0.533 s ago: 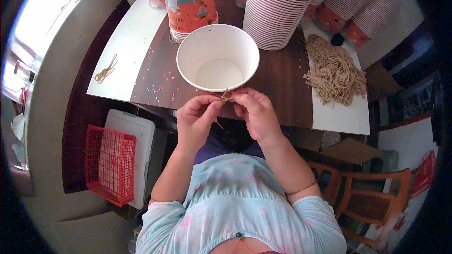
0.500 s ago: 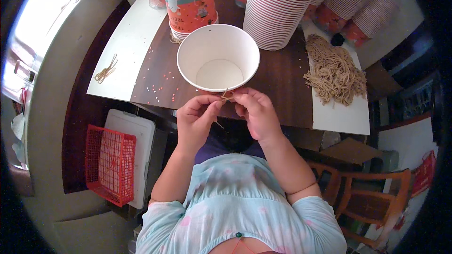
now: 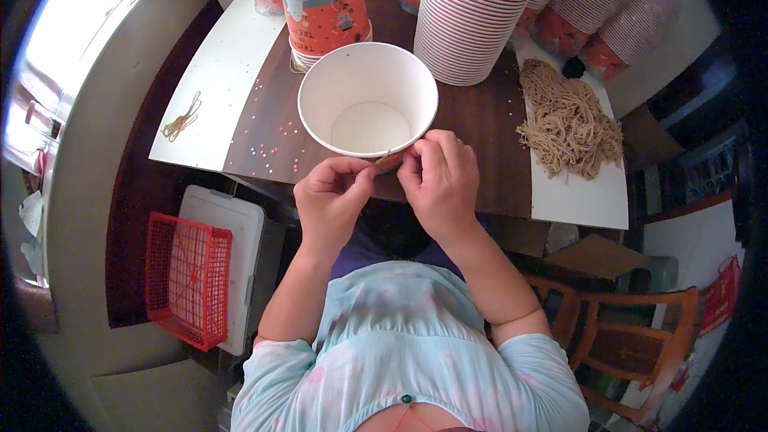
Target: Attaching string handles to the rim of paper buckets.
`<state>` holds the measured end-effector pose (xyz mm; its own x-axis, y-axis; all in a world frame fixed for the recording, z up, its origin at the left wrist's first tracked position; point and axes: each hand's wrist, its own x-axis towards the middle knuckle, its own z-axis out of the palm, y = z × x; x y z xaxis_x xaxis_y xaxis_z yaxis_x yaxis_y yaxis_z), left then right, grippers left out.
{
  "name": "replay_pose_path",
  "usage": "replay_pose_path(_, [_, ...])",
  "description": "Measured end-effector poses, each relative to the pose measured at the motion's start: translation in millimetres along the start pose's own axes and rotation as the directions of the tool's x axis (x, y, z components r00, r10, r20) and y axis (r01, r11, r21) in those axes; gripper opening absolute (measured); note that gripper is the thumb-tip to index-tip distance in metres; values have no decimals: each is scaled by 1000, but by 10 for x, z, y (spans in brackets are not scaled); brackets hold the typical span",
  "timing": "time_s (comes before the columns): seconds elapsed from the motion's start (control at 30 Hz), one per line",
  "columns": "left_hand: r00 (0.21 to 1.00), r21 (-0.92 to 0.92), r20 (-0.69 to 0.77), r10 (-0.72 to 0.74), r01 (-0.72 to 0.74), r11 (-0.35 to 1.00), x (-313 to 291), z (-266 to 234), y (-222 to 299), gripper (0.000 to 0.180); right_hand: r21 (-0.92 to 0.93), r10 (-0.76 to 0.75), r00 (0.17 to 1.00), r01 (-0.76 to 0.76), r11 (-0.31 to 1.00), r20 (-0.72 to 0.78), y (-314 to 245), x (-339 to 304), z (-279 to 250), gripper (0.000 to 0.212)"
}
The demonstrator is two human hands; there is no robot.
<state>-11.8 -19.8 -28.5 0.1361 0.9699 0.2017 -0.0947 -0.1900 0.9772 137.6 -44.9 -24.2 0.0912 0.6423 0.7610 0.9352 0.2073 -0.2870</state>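
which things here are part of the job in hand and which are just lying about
Seemingly in the job:
thin cord, at the left hand's fingertips
open white-lined tub, right hand at its rim
tan cord pile and tall tub stack, likely supplies

Apparently just lying about:
red basket
wooden chair

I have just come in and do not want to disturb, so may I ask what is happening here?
A person has both hands at the near side of an open bucket. The left hand pinches a thin cord by the rim. The right hand is bent close to the rim too; whether it also holds cord cannot be told. Farther back stands a tall stack of buckets, and a heap of cords lies to the right.
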Motion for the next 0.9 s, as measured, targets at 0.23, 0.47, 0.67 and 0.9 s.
replay_pose_path(0.23, [980, -87, 110, -166, 176, 981, 51, -76, 31, 12, -83, -74, 997, 71, 994, -33, 15, 48, -11, 21])
replay_pose_path(0.47, [925, -71, 254, -283, 309, 948, -222, -183, -3, 18, 232, 41, 995, -60, 971, 85, 32, 21, -142, 34])
replay_pose_path(0.67, [976, 66, 215, -46, 33, 997, -296, -97, 140, 13, 320, -311, 950, 289, 902, 20, 4, 148, -77, 37])
replay_pose_path(0.9, [906, 75, 414, -90, 64, 995, -380, -195, 510, 8, 337, -322, 937, 350, 874, -138, 84, 127, 82, 25])
